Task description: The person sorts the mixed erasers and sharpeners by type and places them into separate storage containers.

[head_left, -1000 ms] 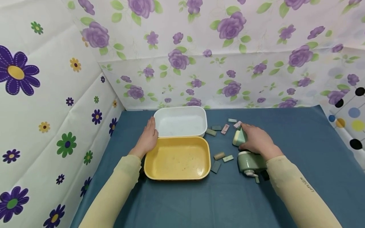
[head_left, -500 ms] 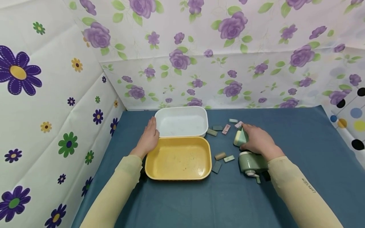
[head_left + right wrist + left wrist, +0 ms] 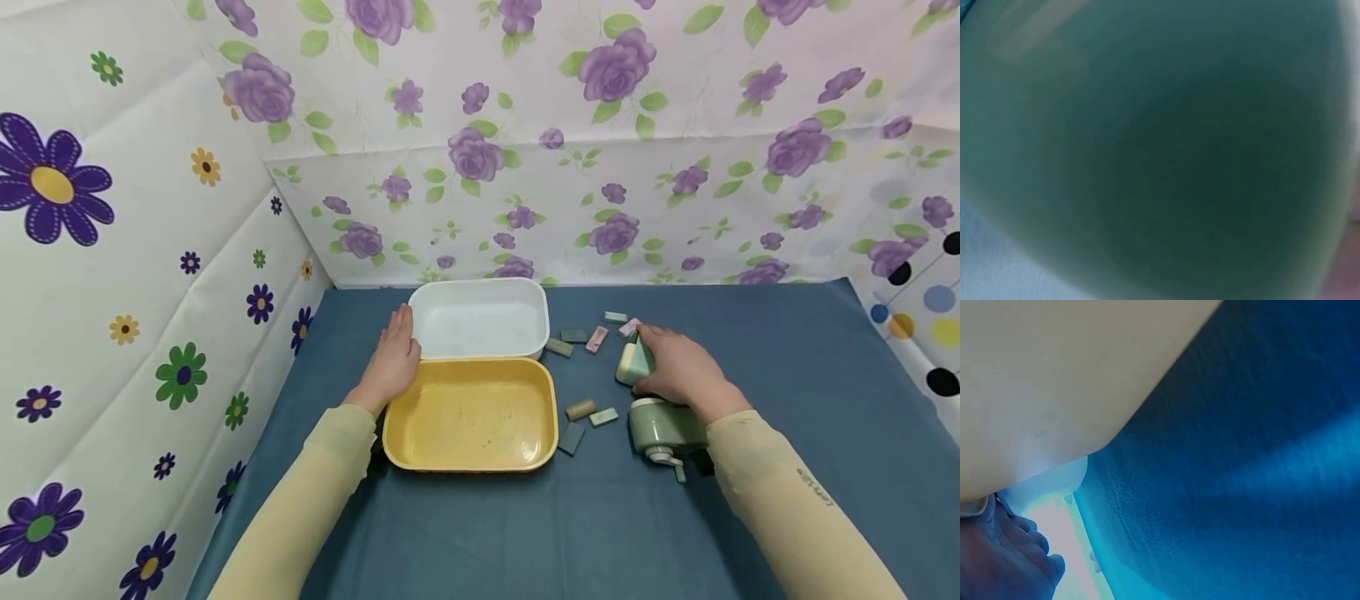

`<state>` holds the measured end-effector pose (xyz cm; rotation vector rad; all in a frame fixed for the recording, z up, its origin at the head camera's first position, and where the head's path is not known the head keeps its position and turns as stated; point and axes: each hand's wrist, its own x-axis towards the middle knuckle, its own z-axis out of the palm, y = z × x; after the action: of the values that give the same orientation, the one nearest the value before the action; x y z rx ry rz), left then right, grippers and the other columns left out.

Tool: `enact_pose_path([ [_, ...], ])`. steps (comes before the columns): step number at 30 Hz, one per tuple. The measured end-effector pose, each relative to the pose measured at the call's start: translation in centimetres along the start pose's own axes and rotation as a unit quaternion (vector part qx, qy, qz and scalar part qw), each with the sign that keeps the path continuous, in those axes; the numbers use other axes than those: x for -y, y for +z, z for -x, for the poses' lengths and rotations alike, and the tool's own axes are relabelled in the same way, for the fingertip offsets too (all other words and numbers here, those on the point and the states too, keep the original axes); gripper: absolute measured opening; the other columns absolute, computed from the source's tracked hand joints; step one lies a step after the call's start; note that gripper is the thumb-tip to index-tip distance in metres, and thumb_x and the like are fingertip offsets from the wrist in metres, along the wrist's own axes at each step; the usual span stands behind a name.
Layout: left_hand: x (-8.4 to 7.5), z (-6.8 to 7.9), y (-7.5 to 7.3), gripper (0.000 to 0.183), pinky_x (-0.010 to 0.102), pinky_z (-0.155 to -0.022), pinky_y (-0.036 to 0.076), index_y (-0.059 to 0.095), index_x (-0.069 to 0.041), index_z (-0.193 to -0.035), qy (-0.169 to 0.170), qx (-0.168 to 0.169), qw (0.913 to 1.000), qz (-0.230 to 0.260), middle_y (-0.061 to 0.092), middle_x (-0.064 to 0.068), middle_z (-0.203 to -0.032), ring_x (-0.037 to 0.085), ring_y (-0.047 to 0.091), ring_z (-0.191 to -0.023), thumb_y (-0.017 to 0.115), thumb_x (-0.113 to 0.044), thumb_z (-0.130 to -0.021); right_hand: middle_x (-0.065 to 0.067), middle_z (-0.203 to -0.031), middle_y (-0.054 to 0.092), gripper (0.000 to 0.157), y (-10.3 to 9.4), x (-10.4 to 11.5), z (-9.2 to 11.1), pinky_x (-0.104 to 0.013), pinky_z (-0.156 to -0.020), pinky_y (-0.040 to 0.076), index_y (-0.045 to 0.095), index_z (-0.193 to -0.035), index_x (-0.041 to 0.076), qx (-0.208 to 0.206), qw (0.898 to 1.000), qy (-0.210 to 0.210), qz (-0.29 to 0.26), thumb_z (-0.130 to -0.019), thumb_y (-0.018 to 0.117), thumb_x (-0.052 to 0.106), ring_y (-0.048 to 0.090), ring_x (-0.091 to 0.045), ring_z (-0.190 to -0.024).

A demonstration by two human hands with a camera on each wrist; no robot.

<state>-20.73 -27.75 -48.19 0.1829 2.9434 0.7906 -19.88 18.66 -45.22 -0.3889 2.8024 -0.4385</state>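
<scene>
My left hand lies along the left side of the two basins, its fingers straight and together. It touches the white basin and the yellow basin near where they meet. In the left wrist view, the fingers show low at the left beside a pale wall. My right hand grips a small green-and-cream block-like object, partly hidden by the hand. Under that wrist lies a green rounded device with a crank-like lever. A blurred green surface fills most of the right wrist view.
Several small erasers or blocks lie right of the basins, among them a pink one, a tan one and a dark grey-green one. Blue cloth covers the table. A flowered sheet hangs behind.
The whole head view has shifted slightly to the right. Both hands keep their places on the basins and the green-and-cream object.
</scene>
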Motion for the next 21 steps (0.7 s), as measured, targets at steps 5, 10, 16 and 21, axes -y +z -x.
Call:
enact_pose_path([
  [5,0.14,-0.02,0.07,0.063,0.057,-0.132,0.005,0.000,0.002,-0.170,0.003,-0.002,1.0000,-0.005,0.000,0.020,-0.179,0.038,0.000,-0.164,0.025,-0.019,-0.116,-0.036,-0.165,0.033,0.103,0.04,0.01,0.07,-0.075,-0.113,0.037,0.028,-0.166,-0.006,0.000,1.000,0.000,-0.002,-0.089,0.089,0.024,0.033,-0.059,-0.147],
  [10,0.31,0.26,0.17,0.064,0.055,-0.133,0.004,-0.001,0.001,-0.170,-0.005,0.008,0.9999,-0.009,-0.001,0.018,-0.179,0.034,-0.003,-0.165,0.024,-0.021,-0.116,-0.036,-0.165,0.033,0.102,0.60,-0.04,0.17,-0.075,-0.113,0.037,0.029,-0.166,-0.005,0.003,1.000,0.003,-0.010,-0.089,0.089,0.024,0.033,-0.059,-0.148],
  [16,0.27,-0.02,0.24,0.063,0.056,-0.133,0.005,0.001,0.003,-0.170,0.002,-0.004,0.9999,-0.010,0.001,0.019,-0.179,0.038,0.002,-0.164,0.024,-0.020,-0.115,-0.035,-0.166,0.031,0.102,0.53,-0.25,0.03,-0.075,-0.114,0.036,0.028,-0.166,-0.006,0.004,1.000,0.002,-0.011,-0.090,0.088,0.024,0.031,-0.059,-0.149],
  [21,0.20,-0.08,0.16,0.064,0.055,-0.133,0.004,0.000,0.003,-0.170,-0.002,-0.003,0.9999,-0.011,0.000,0.019,-0.179,0.038,0.002,-0.165,0.025,-0.019,-0.115,-0.035,-0.167,0.029,0.102,0.40,-0.40,-0.21,-0.076,-0.114,0.035,0.026,-0.167,-0.005,0.008,1.000,0.003,-0.014,-0.090,0.088,0.024,0.028,-0.060,-0.150],
])
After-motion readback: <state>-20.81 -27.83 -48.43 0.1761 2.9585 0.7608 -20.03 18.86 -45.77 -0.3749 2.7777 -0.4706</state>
